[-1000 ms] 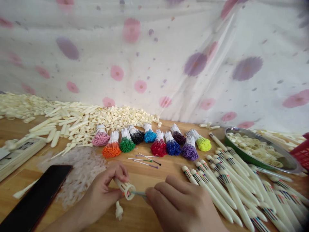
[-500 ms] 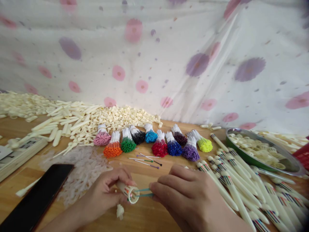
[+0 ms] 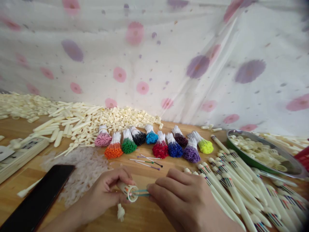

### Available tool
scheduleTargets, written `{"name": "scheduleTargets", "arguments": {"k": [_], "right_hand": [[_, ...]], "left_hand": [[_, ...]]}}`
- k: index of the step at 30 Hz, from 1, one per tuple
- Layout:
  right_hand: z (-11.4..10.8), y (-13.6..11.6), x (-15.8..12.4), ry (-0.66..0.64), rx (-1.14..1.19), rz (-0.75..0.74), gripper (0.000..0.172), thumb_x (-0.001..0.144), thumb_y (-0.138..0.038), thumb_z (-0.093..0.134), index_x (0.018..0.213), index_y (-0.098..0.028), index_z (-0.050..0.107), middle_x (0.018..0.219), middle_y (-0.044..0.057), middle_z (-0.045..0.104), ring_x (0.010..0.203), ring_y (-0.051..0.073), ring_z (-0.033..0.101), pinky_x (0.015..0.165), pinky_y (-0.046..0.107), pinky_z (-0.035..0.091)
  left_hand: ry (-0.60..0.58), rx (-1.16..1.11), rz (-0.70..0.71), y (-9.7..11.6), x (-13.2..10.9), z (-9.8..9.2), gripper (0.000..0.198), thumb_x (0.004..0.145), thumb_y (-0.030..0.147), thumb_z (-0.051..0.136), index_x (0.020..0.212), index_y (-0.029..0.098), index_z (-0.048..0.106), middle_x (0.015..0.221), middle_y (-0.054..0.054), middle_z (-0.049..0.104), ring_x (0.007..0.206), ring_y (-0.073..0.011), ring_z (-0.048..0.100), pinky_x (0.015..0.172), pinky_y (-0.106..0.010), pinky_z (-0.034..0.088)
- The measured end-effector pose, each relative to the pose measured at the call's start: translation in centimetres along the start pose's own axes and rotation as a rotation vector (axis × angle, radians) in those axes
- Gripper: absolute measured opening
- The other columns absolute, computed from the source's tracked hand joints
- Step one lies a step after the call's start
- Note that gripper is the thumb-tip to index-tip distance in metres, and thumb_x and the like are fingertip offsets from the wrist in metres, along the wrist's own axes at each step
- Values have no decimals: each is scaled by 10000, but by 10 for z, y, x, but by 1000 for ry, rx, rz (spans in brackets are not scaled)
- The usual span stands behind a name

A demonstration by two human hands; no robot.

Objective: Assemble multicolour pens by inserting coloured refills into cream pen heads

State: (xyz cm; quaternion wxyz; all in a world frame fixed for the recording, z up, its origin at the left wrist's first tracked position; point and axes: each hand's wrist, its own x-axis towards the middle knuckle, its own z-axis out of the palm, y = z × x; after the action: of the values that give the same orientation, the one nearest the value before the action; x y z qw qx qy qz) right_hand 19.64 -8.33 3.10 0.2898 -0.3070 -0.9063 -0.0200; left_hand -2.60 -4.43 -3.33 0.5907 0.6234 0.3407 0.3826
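My left hand [image 3: 109,187] is closed around a cream slotted pen barrel [image 3: 125,190], its round open end turned toward the right. Coloured pieces show in the barrel's slots. Between the fingers of my right hand [image 3: 177,196] are thin teal tweezers [image 3: 143,192], whose two prongs reach into the barrel's mouth. The tips are hard to make out inside. Below the barrel, a small whitish plastic piece [image 3: 120,212] shows; whether it is attached to anything is unclear. Just beyond my hands lie a few loose pen refills [image 3: 145,164] with coloured ends.
Bundled refills in several colours, such as orange [image 3: 114,151], stand behind. Cream parts [image 3: 120,117] are heaped at the back. A phone [image 3: 36,199] and power strip [image 3: 26,154] lie left. Multicolour pens [image 3: 231,187] and a green-sided bowl [image 3: 246,155] of cream rings are right.
My right hand has shifted slightly left, and less of the tweezers shows between it and the barrel. The left hand keeps its hold on the barrel.
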Motion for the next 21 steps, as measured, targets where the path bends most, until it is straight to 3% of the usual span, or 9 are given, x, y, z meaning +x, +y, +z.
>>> {"name": "scheduleTargets", "arguments": {"k": [21], "right_hand": [[13, -2, 2, 114, -44, -49, 263, 903, -83, 388, 815, -118, 633, 567, 9, 555, 492, 132, 429, 422, 270, 287]], "left_hand": [[24, 1, 19, 1, -1, 1, 215, 594, 52, 715, 703, 234, 682, 716, 37, 606, 677, -134, 554, 626, -230, 401]]}}
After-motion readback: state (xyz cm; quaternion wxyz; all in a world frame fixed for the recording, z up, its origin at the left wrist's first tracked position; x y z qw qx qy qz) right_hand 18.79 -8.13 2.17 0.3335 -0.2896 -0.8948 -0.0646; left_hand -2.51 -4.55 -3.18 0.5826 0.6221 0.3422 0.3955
